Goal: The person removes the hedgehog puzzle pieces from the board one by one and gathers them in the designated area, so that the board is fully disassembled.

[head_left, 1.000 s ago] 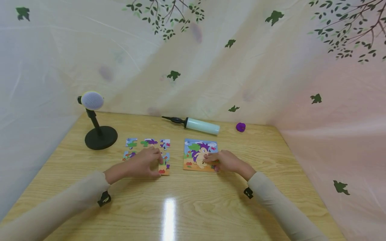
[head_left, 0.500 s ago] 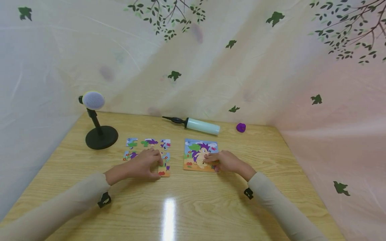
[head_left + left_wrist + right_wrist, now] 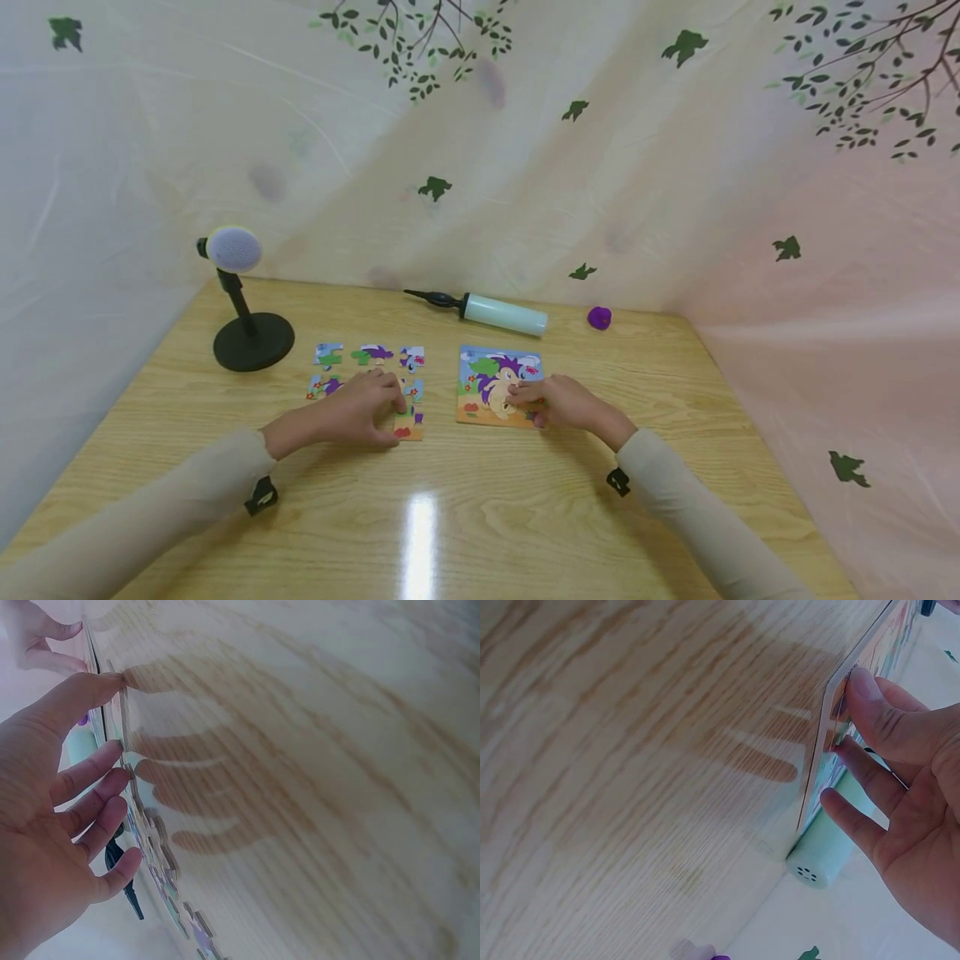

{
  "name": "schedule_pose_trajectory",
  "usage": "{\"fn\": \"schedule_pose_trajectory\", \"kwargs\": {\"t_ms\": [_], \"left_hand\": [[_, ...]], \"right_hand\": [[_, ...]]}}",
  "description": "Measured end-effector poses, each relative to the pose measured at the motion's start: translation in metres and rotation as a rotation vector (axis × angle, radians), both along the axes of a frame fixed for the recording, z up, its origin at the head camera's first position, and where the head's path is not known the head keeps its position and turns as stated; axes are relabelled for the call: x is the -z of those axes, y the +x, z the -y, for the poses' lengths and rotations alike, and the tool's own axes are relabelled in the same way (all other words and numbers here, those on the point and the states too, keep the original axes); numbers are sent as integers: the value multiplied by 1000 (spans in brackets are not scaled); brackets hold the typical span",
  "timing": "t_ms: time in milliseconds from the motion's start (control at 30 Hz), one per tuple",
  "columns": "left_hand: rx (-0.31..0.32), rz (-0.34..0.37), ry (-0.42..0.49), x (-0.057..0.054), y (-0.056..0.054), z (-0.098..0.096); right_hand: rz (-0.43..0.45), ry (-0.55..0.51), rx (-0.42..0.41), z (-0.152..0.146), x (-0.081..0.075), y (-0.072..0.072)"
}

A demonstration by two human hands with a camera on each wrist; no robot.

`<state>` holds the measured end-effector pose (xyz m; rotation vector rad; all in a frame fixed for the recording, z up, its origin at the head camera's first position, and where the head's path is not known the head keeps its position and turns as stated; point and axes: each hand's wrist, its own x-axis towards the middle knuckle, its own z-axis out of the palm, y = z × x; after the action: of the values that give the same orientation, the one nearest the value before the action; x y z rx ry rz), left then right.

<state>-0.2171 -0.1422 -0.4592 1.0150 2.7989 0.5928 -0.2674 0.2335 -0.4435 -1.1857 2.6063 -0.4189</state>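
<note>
In the head view my left hand (image 3: 352, 410) is over several loose jigsaw pieces, its thumb and fingertips pinching the edges of the lower right puzzle piece (image 3: 408, 426), which lies flat. The hand hides part of the neighbouring pieces. A top left piece (image 3: 327, 355) and a top right piece (image 3: 412, 358) lie apart from it. My right hand (image 3: 566, 402) rests its fingertips on a square hedgehog puzzle board (image 3: 480, 408), with the thumb near its lower right corner. In the right wrist view the right hand (image 3: 907, 765) touches the board with fingers extended.
A black stand (image 3: 251, 343) with a round white mesh head is at the back left. Behind the puzzle lies a pale blue hand pump (image 3: 504, 315) with a black nozzle. A small purple object (image 3: 599, 317) sits at the back right of the wooden table (image 3: 510, 517).
The left hand and the lower right puzzle piece have shifted very slightly towards the front of the table. The right hand stays on the board.
</note>
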Motion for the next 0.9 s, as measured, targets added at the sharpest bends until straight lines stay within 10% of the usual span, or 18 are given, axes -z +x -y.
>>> {"fn": "schedule_pose_trajectory", "kwargs": {"t_ms": [900], "left_hand": [[97, -82, 58, -11, -15, -42]], "right_hand": [[56, -14, 30, -2, -1, 2]]}}
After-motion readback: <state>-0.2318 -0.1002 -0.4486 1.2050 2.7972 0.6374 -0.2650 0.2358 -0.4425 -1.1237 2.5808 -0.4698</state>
